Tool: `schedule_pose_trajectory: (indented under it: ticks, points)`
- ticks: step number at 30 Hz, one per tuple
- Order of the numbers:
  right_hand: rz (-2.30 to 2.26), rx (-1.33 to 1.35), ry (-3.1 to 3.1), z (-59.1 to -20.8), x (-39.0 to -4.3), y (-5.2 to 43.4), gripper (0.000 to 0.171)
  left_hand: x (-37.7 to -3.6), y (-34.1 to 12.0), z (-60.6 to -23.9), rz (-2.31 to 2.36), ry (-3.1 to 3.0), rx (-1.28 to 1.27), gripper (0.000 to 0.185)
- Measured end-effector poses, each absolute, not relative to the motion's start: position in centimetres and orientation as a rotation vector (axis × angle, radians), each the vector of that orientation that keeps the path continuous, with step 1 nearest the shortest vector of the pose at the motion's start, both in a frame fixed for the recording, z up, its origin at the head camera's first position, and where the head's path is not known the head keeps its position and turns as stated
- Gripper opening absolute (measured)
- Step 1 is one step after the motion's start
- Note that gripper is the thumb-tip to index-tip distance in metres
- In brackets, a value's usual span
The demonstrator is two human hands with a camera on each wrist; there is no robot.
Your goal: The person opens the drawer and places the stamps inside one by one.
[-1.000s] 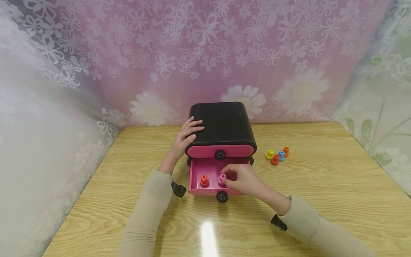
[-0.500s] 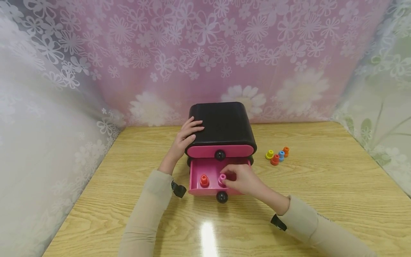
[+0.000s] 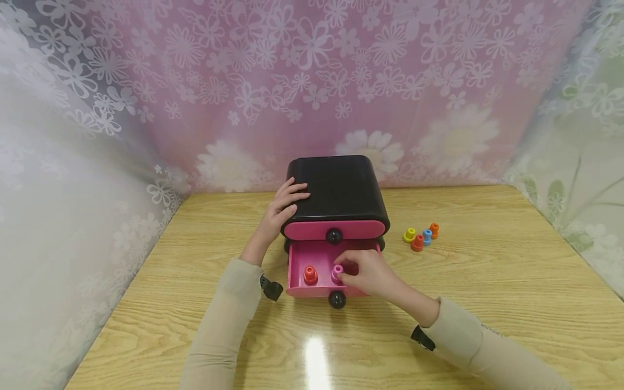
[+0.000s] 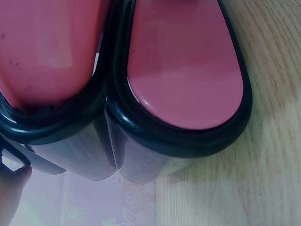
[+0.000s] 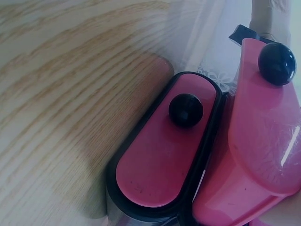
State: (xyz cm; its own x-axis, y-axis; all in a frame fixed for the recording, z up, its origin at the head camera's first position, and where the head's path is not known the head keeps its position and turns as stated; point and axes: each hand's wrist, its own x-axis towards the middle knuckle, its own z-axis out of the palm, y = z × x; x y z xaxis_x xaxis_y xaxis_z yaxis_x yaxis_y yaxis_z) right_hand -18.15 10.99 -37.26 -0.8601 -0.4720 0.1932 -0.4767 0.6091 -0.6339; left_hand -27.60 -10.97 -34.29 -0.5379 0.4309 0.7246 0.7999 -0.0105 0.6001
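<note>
A black chest of drawers point(image 3: 341, 184) with pink fronts stands mid-table, one drawer point(image 3: 312, 291) pulled out below the top one. My left hand point(image 3: 283, 207) rests with extended fingers on the chest's upper left side; the left wrist view catches only part of that hand point(image 4: 10, 190) at its edge. Inside the open drawer, thumb and fingers of my right hand point(image 3: 370, 272) pinch a small pink cone-shaped peg point(image 3: 336, 274), upright close over the drawer floor. A similar orange-red peg point(image 3: 310, 275) stands to its left. The right wrist view hides the pegs behind the drawer wall.
Right of the chest, a yellow peg point(image 3: 409, 234), a red peg point(image 3: 417, 242), a blue peg point(image 3: 427, 236) and an orange peg point(image 3: 434, 230) cluster on the wooden table point(image 3: 487, 281). A lower drawer point(image 5: 160, 155) is closed. Flowered curtain point(image 3: 312, 97) hangs behind.
</note>
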Motion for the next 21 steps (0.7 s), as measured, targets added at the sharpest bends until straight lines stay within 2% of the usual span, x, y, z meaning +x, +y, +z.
schedule_pose_trajectory:
  ticks: [11,21]
  points:
    - [1.229,0.853,-2.774,-37.0,-18.1,11.4,0.023,-27.1,-10.8,-33.9,-1.569,-1.950,-1.266,0.032]
    - [1.275,0.755,-2.767,-35.9,-17.7,12.9,0.024,-27.1,-10.8,-34.0,-1.568,-1.944,-1.264,0.031]
